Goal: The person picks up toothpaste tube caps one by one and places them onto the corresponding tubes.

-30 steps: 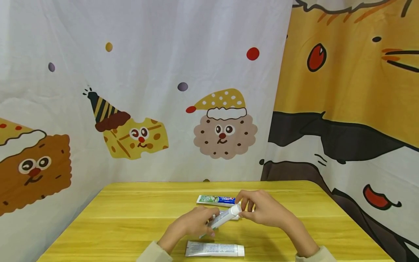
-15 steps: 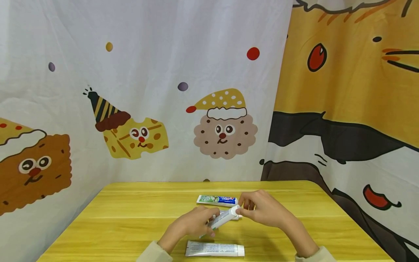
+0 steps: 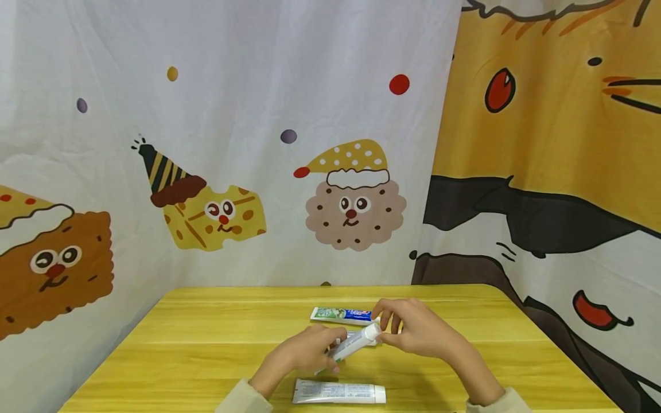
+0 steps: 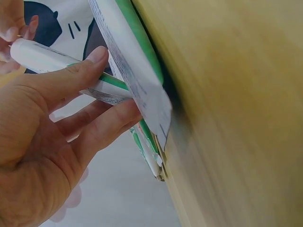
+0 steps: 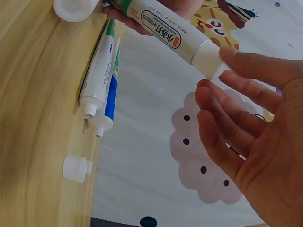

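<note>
My left hand grips a white toothpaste tube by its body, tilted with the cap end up to the right. Thumb and fingers wrap its green-edged lower part in the left wrist view. With thumb and fingertips, my right hand pinches the tube's white cap. The cap sits on the tube's end. The right hand's other fingers are loosely bent below the cap in the right wrist view.
Nearest me lies another toothpaste tube, cap to the right. Beyond the hands lie a green-and-blue tube and a white tube, both with bare nozzles. A loose white cap rests on the wooden table. A printed curtain hangs behind.
The right thumb and fingers shifted over the cap half a second ago and are now back near their first position. The left hand and the tube have barely moved.
</note>
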{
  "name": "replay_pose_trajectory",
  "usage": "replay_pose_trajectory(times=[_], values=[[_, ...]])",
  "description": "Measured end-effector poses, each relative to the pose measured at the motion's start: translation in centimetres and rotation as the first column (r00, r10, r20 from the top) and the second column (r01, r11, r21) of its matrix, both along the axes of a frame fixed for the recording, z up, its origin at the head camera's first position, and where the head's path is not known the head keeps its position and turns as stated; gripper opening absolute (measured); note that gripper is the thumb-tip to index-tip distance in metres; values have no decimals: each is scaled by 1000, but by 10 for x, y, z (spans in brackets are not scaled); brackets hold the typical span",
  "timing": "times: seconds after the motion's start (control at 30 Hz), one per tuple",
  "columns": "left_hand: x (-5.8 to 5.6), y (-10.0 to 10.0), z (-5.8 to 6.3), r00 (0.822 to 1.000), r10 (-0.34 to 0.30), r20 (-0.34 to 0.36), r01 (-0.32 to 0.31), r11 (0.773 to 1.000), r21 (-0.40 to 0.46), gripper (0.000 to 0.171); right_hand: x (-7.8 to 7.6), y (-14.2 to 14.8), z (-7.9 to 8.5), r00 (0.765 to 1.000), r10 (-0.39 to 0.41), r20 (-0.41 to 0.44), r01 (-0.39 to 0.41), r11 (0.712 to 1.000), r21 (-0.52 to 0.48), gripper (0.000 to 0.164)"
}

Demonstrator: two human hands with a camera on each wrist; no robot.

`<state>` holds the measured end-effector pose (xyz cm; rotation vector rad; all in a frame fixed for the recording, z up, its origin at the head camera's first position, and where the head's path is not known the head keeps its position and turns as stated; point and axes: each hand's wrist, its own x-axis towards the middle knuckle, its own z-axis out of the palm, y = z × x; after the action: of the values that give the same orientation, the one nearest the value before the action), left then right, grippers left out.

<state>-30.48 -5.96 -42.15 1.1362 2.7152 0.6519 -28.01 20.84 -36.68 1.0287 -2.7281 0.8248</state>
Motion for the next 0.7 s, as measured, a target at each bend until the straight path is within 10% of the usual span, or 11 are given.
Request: replay_pose_trajectory(times=[0.7], values=[[1, 0, 1, 1000, -6, 11, 6, 1000, -13, 35, -1, -1, -2, 999, -33, -9, 33, 999, 36, 17]])
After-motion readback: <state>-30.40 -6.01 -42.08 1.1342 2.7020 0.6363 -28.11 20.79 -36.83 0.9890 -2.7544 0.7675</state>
